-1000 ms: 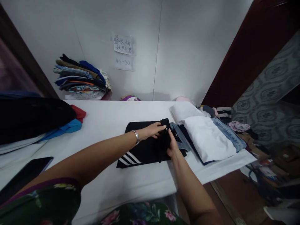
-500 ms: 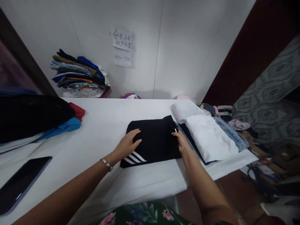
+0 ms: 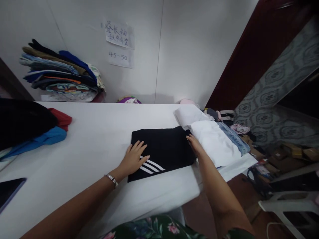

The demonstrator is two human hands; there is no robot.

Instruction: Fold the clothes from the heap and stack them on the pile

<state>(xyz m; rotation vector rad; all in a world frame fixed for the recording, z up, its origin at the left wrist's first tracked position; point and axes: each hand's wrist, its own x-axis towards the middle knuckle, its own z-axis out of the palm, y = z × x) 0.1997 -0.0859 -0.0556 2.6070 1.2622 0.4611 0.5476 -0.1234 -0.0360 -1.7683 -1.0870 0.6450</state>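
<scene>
A folded black garment with three white stripes (image 3: 164, 146) lies flat on the white table (image 3: 99, 132). Whether it is a top or trousers does not show. My left hand (image 3: 133, 157) rests on its left part beside the stripes, fingers spread and palm down. At the garment's right edge, my right hand (image 3: 196, 146) has its fingers curled on the cloth; some of them are hidden. Just right of that hand lies a pile with folded white clothing (image 3: 213, 141) on top and a blue denim piece (image 3: 233, 137) along its far side.
A tall stack of folded clothes (image 3: 62, 71) stands at the back left. Black clothing (image 3: 25, 122), a blue cloth (image 3: 42, 141) and a phone (image 3: 11, 191) lie on the left. Past the table's right edge are cardboard boxes (image 3: 291, 156) and a white plastic stool (image 3: 286, 204).
My left hand has flattened and spread on the garment. The right hand stays at the right edge, where the raised cloth now lies flatter. The view has shifted to the right.
</scene>
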